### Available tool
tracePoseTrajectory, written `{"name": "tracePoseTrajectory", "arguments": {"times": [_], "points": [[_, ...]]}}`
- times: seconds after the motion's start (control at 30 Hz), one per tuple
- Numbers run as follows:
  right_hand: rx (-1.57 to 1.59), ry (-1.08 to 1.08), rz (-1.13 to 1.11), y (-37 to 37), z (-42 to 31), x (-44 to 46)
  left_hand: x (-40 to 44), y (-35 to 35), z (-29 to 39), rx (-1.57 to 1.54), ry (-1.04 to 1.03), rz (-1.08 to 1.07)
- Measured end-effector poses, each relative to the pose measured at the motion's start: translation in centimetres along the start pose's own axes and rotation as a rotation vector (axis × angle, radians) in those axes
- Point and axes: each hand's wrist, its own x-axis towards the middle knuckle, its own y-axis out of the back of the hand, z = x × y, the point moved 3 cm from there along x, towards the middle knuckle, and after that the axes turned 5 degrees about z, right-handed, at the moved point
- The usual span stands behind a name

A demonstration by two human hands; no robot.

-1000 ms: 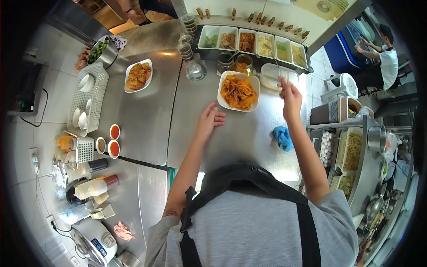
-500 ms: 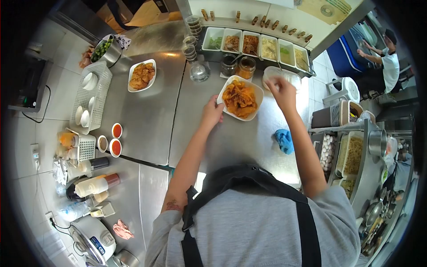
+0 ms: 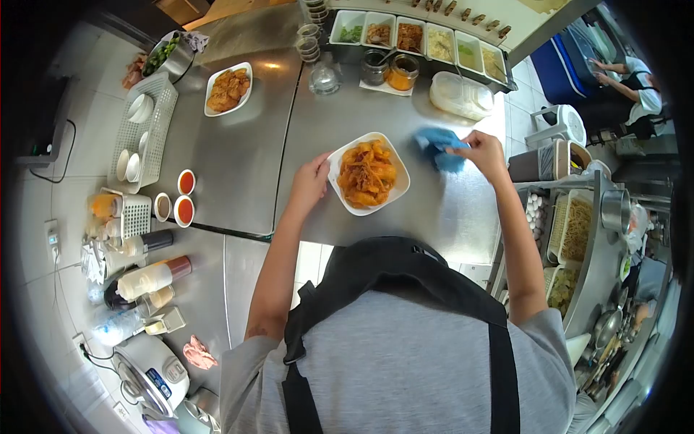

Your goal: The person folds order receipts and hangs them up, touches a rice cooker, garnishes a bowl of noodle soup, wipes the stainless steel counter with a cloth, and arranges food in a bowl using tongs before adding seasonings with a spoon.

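A white square bowl [image 3: 368, 173] heaped with orange-brown fried food is on the steel counter in front of me. My left hand [image 3: 312, 179] grips its left rim, fingers closed on the edge. To the right of the bowl, my right hand [image 3: 484, 155] pinches a blue cloth [image 3: 440, 150], which is blurred and sits just over or on the counter; I cannot tell whether it touches. A second white bowl [image 3: 229, 90] of fried food stands farther back on the left.
Topping trays [image 3: 410, 36] line the back, with two jars [image 3: 402, 73] and a clear lidded tub [image 3: 461, 95] before them. Sauce cups [image 3: 185, 211] and a white basket [image 3: 153, 137] are on the left. A co-worker [image 3: 640, 90] is at far right.
The bowl has come toward me with my left hand on its rim. My right hand has moved from near the clear tub to the blue cloth, which has shifted back and left.
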Motion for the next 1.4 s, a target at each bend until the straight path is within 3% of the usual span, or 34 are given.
{"name": "tracePoseTrajectory", "arguments": {"times": [0.07, 0.17, 0.27, 0.47, 0.67, 0.77, 0.97, 1.27, 1.4], "points": [[-0.159, 0.087, -0.170, -1.7, -1.9, 2.5, 0.1, 0.2, 0.0, -0.028, 0.017, -0.007], [-0.006, -0.101, -0.396, -5.0, -5.0, 4.4, 0.2, 0.3, 0.0, -0.055, 0.036, -0.028], [-0.364, 0.302, -0.183, -9.3, -5.7, 6.2, -0.1, 0.3, 0.4, -0.031, -0.007, -0.016], [-0.291, 0.334, -0.238, -12.6, -11.0, 3.4, -0.3, 0.4, 0.8, 0.032, -0.033, -0.004], [-0.297, 0.461, -0.223, -14.7, -9.7, 3.1, -0.2, 0.2, 0.4, -0.025, -0.024, 0.003], [-0.151, 0.306, -0.258, -14.5, -9.0, 3.4, -0.2, 0.3, 0.3, -0.003, -0.042, -0.007], [-0.013, 0.340, -0.145, -14.0, -7.8, 2.7, -0.9, -0.1, -0.5, -0.152, -0.054, -0.005], [-0.175, 0.237, -0.025, -12.0, -6.0, 0.0, -2.8, -1.7, -0.5, -0.288, 0.010, 0.138], [-0.236, 0.227, -0.101, -11.0, -5.9, -0.4, -3.1, -2.3, -0.8, -0.301, 0.004, 0.187]]}}
